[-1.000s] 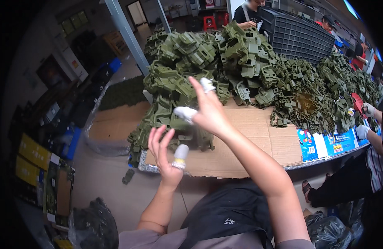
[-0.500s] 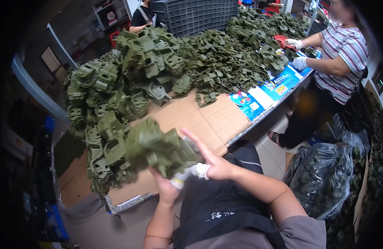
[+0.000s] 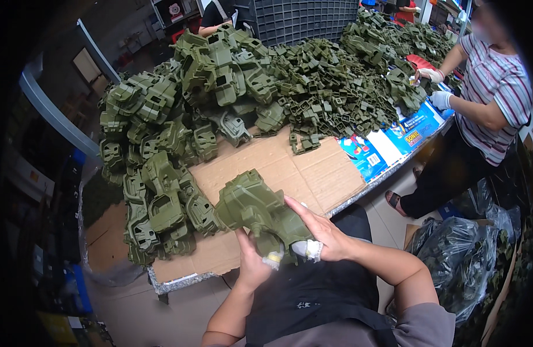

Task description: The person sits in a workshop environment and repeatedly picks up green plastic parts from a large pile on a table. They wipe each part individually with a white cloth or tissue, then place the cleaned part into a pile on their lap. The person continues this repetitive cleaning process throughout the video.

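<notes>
Between my two hands is a large olive-green moulded plastic part (image 3: 255,202), shaped like a toy vehicle body shell, held tilted above the table's near edge. My left hand (image 3: 256,263) grips its lower left side, fingers mostly hidden beneath. My right hand (image 3: 327,234) grips the lower right side, with fingers along the edge. White coverings with frayed cuffs show on some of my fingers or thumbs. Just left of the part lies a stack of similar green shells (image 3: 165,208), open frames facing up.
Cardboard (image 3: 226,165) covers the table. Small green parts (image 3: 330,92) lie heaped toward the far right, before a dark crate (image 3: 301,20). A co-worker in a striped shirt (image 3: 498,87) and white gloves handles pieces at the right edge. Clear plastic bags (image 3: 457,254) stand on the floor.
The green shell has turned in my hands and shifted right, away from the stack. It was blurred by motion and is now sharp. The whole view has shifted slightly.
</notes>
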Available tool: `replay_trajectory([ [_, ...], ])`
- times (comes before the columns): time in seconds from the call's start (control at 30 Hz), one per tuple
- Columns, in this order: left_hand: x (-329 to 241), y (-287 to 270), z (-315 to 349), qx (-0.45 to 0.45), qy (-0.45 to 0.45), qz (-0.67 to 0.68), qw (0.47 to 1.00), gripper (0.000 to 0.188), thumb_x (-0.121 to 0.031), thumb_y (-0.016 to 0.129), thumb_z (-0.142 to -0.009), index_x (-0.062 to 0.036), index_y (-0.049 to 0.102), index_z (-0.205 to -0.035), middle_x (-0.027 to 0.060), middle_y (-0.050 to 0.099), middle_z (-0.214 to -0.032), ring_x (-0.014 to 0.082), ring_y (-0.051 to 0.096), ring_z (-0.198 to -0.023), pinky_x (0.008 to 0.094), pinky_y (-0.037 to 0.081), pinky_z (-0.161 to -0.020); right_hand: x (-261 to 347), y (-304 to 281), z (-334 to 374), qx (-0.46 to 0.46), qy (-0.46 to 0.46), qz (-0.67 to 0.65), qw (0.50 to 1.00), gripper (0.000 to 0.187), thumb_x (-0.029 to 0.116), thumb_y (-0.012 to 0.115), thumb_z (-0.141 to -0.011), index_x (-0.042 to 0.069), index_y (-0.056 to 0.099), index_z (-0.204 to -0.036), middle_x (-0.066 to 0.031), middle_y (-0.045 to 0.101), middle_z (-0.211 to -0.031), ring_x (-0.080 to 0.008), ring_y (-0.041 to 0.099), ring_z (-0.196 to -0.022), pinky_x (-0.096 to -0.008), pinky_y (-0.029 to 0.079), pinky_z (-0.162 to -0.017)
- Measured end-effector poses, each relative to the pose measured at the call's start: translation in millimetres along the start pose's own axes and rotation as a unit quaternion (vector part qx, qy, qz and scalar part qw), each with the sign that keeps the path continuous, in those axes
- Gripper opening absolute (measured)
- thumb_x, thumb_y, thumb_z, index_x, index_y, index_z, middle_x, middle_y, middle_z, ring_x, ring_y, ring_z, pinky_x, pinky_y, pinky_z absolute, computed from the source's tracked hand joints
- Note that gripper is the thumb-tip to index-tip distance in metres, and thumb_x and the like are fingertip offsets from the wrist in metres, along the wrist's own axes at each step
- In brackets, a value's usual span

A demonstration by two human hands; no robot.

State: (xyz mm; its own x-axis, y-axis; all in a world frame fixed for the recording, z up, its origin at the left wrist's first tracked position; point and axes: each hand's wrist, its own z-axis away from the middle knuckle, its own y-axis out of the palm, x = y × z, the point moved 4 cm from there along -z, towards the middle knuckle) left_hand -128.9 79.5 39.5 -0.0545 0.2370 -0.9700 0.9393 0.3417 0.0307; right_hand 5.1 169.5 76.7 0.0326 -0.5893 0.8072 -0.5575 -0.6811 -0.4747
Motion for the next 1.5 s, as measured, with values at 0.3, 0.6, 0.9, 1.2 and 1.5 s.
replay_trajectory([
  [0.3,21.9,-17.1,-10.8,0.084,-0.188,0.254,0.945,0.089,-0.016,0.069,-0.075,-0.0133,0.007,-0.140,0.0187,0.046,-0.118,0.0300,0.055,-0.102,0.0427,0.047,-0.087,-48.2,-58.1,-25.9,0.074,0.180,0.132,0.972,0.077,0.041,0.057,-0.080,0.012,0.021,-0.142,-0.0212,0.036,-0.136,-0.0361,0.034,-0.127,-0.0372,0.030,-0.104],
  [0.6,24.2,9.4,-28.5,0.143,-0.249,0.446,0.848,0.075,-0.049,0.062,-0.078,-0.0080,0.030,-0.132,0.0149,0.048,-0.119,0.0301,0.059,-0.096,0.0429,0.049,-0.083,-123.6,-147.8,-129.5,-0.115,-0.051,0.532,0.837,0.032,0.009,0.063,-0.068,0.009,0.052,-0.098,-0.0133,0.051,-0.101,-0.0317,0.048,-0.097,-0.0404,0.041,-0.082],
  [0.9,55.4,5.8,-15.8,0.075,-0.316,0.404,0.855,0.061,-0.052,0.023,-0.094,-0.0003,0.039,-0.123,0.0207,0.061,-0.096,0.0285,0.063,-0.086,0.0383,0.053,-0.073,-136.2,-122.5,-150.7,-0.182,0.071,0.548,0.813,0.032,0.006,0.062,-0.061,0.007,0.049,-0.090,-0.0141,0.056,-0.090,-0.0315,0.053,-0.087,-0.0406,0.042,-0.072],
  [1.2,38.9,3.5,-0.4,0.105,-0.248,0.401,0.876,0.062,-0.027,0.061,-0.085,-0.0059,0.026,-0.131,0.0189,0.056,-0.102,0.0299,0.062,-0.090,0.0417,0.056,-0.072,-76.9,-115.2,-119.0,-0.317,-0.080,0.302,0.895,0.022,0.006,0.066,-0.073,0.007,0.053,-0.090,-0.0099,0.061,-0.081,-0.0242,0.060,-0.075,-0.0342,0.047,-0.066],
  [1.5,47.9,44.7,33.5,0.255,-0.376,0.335,0.825,0.059,-0.023,0.066,-0.080,-0.0013,0.037,-0.126,0.0149,0.055,-0.103,0.0260,0.063,-0.083,0.0381,0.056,-0.069,13.6,-22.2,88.7,-0.093,0.096,0.239,0.962,0.022,0.006,0.068,-0.071,0.006,0.061,-0.092,-0.0100,0.059,-0.087,-0.0263,0.059,-0.078,-0.0352,0.048,-0.065],
])
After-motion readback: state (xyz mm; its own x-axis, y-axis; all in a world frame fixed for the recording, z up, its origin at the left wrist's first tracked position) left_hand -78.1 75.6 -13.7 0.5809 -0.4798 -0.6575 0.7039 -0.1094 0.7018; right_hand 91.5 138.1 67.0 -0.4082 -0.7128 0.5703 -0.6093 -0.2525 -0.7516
